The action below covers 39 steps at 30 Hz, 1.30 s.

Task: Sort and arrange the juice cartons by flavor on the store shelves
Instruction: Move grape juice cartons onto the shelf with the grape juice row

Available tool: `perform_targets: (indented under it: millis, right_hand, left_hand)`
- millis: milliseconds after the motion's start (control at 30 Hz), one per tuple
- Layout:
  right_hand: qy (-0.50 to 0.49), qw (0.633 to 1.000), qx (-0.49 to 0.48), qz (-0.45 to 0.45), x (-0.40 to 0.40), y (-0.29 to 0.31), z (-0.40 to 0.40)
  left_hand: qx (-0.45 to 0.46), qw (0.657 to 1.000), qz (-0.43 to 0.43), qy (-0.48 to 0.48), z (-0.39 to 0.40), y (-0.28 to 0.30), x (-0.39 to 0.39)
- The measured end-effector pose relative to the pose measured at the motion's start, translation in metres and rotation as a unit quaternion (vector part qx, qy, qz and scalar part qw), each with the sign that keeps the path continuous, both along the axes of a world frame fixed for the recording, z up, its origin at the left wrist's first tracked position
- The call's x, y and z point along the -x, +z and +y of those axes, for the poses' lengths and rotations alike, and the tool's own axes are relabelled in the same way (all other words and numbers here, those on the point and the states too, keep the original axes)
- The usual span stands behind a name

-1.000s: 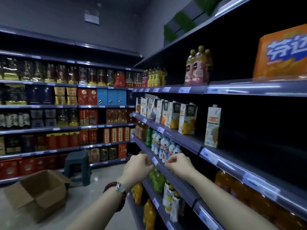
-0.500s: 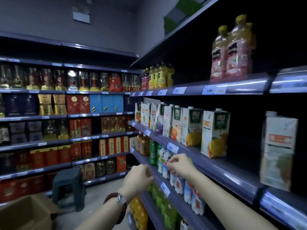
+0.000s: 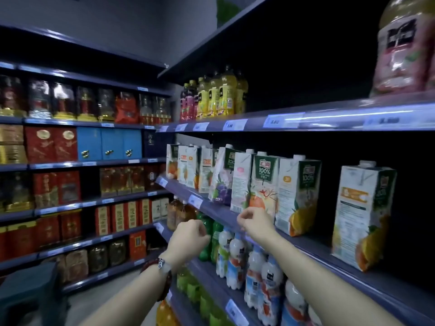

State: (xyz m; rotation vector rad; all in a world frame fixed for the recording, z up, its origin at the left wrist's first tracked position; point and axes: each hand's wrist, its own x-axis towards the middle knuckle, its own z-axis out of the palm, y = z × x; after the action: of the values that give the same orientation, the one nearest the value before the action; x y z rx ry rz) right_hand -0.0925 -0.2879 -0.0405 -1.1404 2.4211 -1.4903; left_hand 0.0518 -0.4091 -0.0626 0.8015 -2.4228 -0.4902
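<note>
Juice cartons stand in a row on the middle shelf [image 3: 317,247] at the right. A purple grape carton [image 3: 222,182] leans to the right against a white carton with a pink label [image 3: 241,182]. Beside them stand a peach-orange carton [image 3: 263,180] and an orange carton [image 3: 297,194]; another orange carton [image 3: 362,212] stands apart further right. More cartons [image 3: 188,165] fill the far end. My right hand [image 3: 255,223] has its fingers pinched at the shelf edge, below the peach-orange carton. My left hand [image 3: 190,241], loosely curled and holding nothing, hovers to its left.
Yellow and red juice bottles [image 3: 219,95] stand on the shelf above, with a large pink bottle [image 3: 404,48] near the top right. White drink bottles [image 3: 235,255] and green bottles [image 3: 207,234] fill the shelf below. Boxed goods [image 3: 58,144] line the back shelves. A dark stool [image 3: 30,290] stands lower left.
I have moved closer along the aisle and the view has risen. Both hands went up from the lower shelf rail to the carton shelf's edge. The cardboard box left the view.
</note>
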Motion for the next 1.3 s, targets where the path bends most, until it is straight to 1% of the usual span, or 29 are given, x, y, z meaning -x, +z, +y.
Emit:
perform_targets:
  millis: [100,167,267,400,500,600,700,800,900,967,1033,1167,1300]
  right_hand:
    - [-0.091,0.995,0.04,0.024,0.018,0.002,-0.025]
    - [-0.158,0.986,0.05,0.034,0.027,0.006,-0.039]
    - [-0.223,0.973,0.041,0.037,0.036,0.009,-0.057]
    - [-0.297,0.952,0.054,0.043,0.038,0.008,-0.073]
    - [-0.332,0.939,0.073,0.056,0.039,0.008,-0.08]
    - [-0.346,0.931,0.098,0.064,0.042,0.003,-0.083]
    - [-0.363,0.923,0.086,0.095,0.042,-0.002,-0.089]
    - [-0.361,0.923,0.093,0.099,0.039,-0.002,-0.102]
    - [-0.418,0.897,0.075,0.125,0.04,-0.005,-0.118]
    - [-0.443,0.886,0.078,0.11,0.04,-0.007,-0.13]
    - [-0.484,0.866,0.074,0.106,0.038,-0.006,-0.146]
    - [-0.581,0.807,0.039,0.102,0.039,0.002,-0.175]
    - [-0.634,0.769,0.01,0.086,0.043,0.008,-0.191]
  left_hand:
    - [-0.008,0.999,0.017,-0.04,-0.039,-0.001,0.028]
    - [-0.011,0.997,0.02,-0.072,-0.062,0.001,0.044]
    - [-0.026,0.992,0.042,-0.114,-0.096,0.006,0.067]
    - [-0.059,0.985,0.1,-0.125,-0.13,0.019,0.099]
    - [-0.08,0.983,0.113,-0.117,-0.147,0.028,0.125]
    - [-0.102,0.98,0.12,-0.126,-0.158,0.035,0.147]
    - [-0.12,0.971,0.145,-0.147,-0.16,0.036,0.161]
    - [-0.118,0.967,0.179,-0.14,-0.166,0.031,0.175]
    - [-0.167,0.94,0.21,-0.21,-0.173,0.029,0.188]
    - [-0.168,0.925,0.231,-0.25,-0.173,0.03,0.191]
    - [-0.166,0.915,0.251,-0.267,-0.172,0.03,0.194]
    - [-0.169,0.913,0.255,-0.27,-0.173,0.029,0.197]
    - [-0.177,0.909,0.243,-0.29,-0.18,0.031,0.203]
